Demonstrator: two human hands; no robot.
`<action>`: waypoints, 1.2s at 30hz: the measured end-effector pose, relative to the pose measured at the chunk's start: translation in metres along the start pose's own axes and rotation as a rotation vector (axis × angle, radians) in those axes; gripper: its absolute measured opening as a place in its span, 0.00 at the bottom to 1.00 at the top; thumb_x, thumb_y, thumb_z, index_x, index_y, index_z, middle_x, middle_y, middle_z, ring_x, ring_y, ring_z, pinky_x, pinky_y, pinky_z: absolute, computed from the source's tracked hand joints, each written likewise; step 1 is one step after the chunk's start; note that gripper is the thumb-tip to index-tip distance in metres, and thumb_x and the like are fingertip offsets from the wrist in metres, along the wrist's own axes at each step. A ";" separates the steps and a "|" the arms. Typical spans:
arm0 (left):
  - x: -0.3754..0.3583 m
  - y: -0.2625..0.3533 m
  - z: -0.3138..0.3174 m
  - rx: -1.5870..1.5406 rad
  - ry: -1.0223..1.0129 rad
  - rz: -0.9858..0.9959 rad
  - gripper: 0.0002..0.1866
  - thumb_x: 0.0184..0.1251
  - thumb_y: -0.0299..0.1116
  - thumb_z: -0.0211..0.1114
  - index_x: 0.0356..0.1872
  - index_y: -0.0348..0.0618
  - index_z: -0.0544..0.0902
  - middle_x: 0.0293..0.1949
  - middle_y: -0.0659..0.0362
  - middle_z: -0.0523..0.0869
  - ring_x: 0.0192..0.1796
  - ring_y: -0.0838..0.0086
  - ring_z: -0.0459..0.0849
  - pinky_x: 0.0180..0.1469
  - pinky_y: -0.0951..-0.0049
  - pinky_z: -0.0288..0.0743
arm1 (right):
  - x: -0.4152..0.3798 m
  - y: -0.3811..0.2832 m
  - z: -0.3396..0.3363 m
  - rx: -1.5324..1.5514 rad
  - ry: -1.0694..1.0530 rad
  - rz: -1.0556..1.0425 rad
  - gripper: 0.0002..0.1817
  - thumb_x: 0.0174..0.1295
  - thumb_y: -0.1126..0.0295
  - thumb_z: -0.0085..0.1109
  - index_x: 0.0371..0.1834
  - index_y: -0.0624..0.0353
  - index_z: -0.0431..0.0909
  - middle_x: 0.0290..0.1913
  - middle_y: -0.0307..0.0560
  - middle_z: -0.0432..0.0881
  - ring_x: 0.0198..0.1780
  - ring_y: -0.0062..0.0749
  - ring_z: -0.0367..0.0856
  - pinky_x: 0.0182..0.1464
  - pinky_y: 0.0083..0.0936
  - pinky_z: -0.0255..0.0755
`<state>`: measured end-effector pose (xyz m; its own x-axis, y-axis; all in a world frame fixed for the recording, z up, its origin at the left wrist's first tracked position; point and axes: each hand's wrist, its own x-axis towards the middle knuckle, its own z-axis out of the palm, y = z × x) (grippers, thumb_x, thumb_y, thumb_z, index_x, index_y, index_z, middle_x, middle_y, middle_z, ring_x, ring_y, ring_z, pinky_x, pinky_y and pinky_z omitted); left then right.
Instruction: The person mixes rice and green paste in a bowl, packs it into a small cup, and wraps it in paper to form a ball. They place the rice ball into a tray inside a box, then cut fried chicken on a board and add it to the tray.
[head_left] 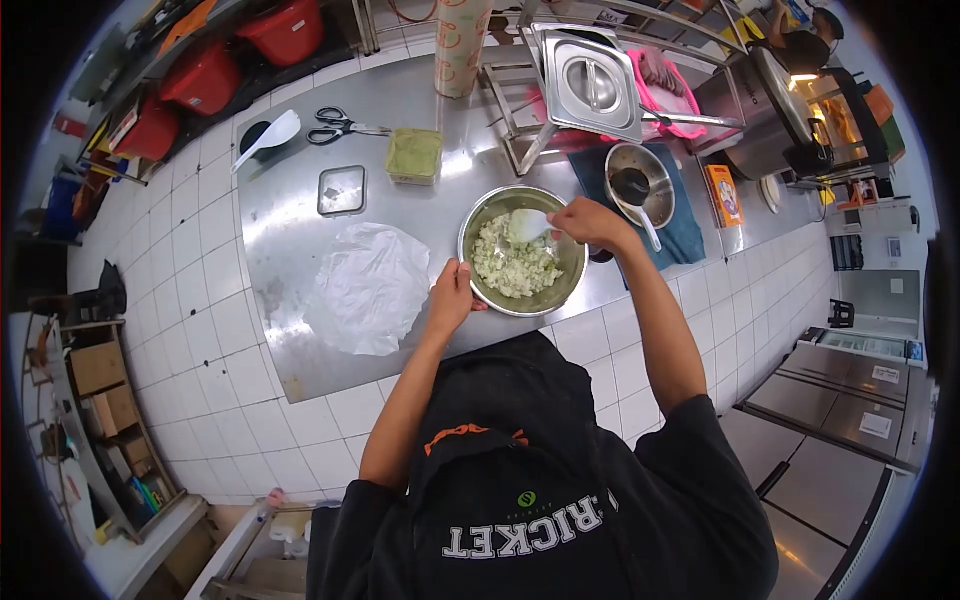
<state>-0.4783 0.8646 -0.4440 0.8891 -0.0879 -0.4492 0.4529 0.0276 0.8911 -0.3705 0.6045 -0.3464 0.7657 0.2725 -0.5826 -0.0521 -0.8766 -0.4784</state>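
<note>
Covering tiled kitchen floor [225, 365] partly: steel table [285, 235], bowl aboard [468, 262].

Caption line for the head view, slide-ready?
Left hand steadies a metal bowl of pale green-and-white food while the right hand works a white utensil in it.

At the near edge of the counter [280, 270], our left hand [453, 298] grips the metal bowl [573, 263]. Our right hand [592, 224] holds a white spatula [532, 224] in chopped food [515, 270].
</note>
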 end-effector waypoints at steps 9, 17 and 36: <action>0.001 0.001 -0.002 -0.025 -0.027 -0.026 0.15 0.82 0.40 0.48 0.38 0.36 0.70 0.23 0.53 0.81 0.20 0.70 0.86 0.20 0.73 0.82 | 0.019 -0.017 0.032 -0.045 -0.056 -0.048 0.26 0.68 0.47 0.51 0.32 0.58 0.90 0.29 0.54 0.86 0.33 0.47 0.85 0.43 0.40 0.76; -0.003 0.006 -0.004 -0.025 -0.043 -0.088 0.14 0.81 0.40 0.48 0.42 0.38 0.71 0.31 0.58 0.77 0.27 0.75 0.84 0.29 0.74 0.86 | -0.023 -0.010 0.009 -0.478 0.121 0.114 0.22 0.63 0.51 0.58 0.42 0.60 0.87 0.40 0.61 0.87 0.44 0.50 0.88 0.47 0.44 0.81; 0.007 -0.024 0.008 -0.113 0.051 -0.001 0.14 0.82 0.41 0.48 0.37 0.41 0.71 0.30 0.61 0.79 0.30 0.81 0.82 0.28 0.76 0.84 | -0.069 -0.018 0.140 -0.810 0.233 -0.302 0.19 0.56 0.72 0.58 0.49 0.75 0.79 0.20 0.52 0.82 0.23 0.44 0.85 0.29 0.42 0.76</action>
<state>-0.4835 0.8554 -0.4680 0.8896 -0.0378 -0.4551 0.4557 0.1394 0.8792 -0.5117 0.6566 -0.3898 0.7887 0.5272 -0.3162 0.5740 -0.8157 0.0717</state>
